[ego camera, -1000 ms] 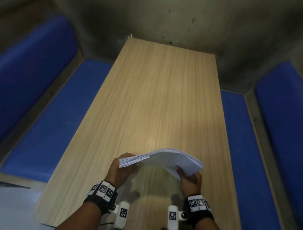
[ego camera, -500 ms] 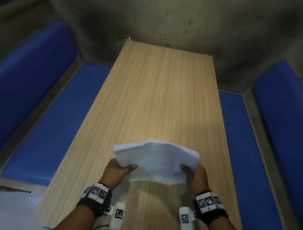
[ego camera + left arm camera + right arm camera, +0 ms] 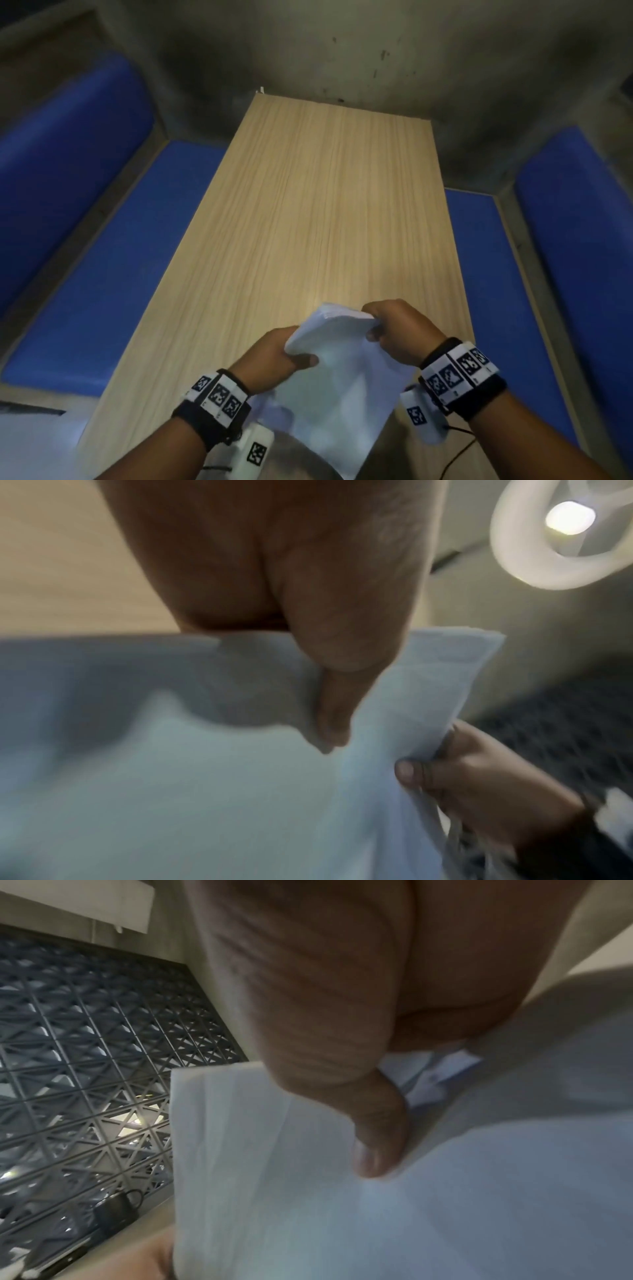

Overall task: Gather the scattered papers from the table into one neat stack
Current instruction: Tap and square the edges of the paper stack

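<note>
Both hands, left hand [image 3: 274,353] and right hand [image 3: 397,330], grip a bowed white paper stack [image 3: 339,370] above the wood-grain table [image 3: 329,212].

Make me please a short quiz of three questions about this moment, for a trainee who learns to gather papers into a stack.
1. True or false: the paper stack lies flat on the wooden table.
2. Which hand holds the stack? A) only the left hand B) only the right hand C) both hands
3. Fill in: on each side of the table runs a bench of ____ colour.

Key
1. False. The stack is held up above the near end of the table, tilted toward the person.
2. C. The left hand grips its left edge and the right hand its upper right corner, each with the thumb on the front sheet.
3. Blue.
</note>
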`<act>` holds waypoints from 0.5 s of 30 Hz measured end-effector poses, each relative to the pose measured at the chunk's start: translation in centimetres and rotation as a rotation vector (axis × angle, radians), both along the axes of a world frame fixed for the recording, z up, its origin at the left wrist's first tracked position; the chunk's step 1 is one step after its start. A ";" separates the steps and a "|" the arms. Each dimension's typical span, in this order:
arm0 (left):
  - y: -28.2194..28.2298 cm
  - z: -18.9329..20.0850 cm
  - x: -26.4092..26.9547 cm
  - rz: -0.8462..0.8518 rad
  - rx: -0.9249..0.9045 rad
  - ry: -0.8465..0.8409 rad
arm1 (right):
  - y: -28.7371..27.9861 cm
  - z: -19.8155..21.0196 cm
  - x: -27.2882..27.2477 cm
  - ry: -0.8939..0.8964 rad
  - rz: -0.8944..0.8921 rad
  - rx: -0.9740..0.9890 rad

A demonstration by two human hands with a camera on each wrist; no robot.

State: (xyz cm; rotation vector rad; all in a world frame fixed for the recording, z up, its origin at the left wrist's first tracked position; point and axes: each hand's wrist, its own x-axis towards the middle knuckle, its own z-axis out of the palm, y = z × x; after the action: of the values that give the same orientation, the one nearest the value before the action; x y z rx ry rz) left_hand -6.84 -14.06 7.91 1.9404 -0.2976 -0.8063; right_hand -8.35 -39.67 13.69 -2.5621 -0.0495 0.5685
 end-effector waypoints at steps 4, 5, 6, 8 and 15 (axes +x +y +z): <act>1.5 -0.7 -0.6 0.183 -0.074 0.131 | -2.5 0.5 -1.0 0.026 -0.181 0.230; 2.0 -0.6 -0.5 0.248 -0.110 0.145 | -3.2 0.4 -1.5 0.035 -0.245 0.361; 2.5 -0.8 -0.4 0.323 -0.140 0.160 | -3.7 -0.1 -2.2 0.039 -0.325 0.537; 2.8 -0.8 -0.2 0.429 -0.182 0.159 | -3.6 -1.8 -3.7 0.028 -0.473 0.826; 0.7 -0.6 -0.5 0.553 -0.179 -0.090 | 2.7 -6.1 -5.3 -0.301 -0.686 0.847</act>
State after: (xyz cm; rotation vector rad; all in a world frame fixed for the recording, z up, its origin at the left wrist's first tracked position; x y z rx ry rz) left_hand -7.34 -13.37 7.30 1.7666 0.1134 -0.3178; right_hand -13.64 -36.93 7.63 -1.6521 0.3866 -0.1094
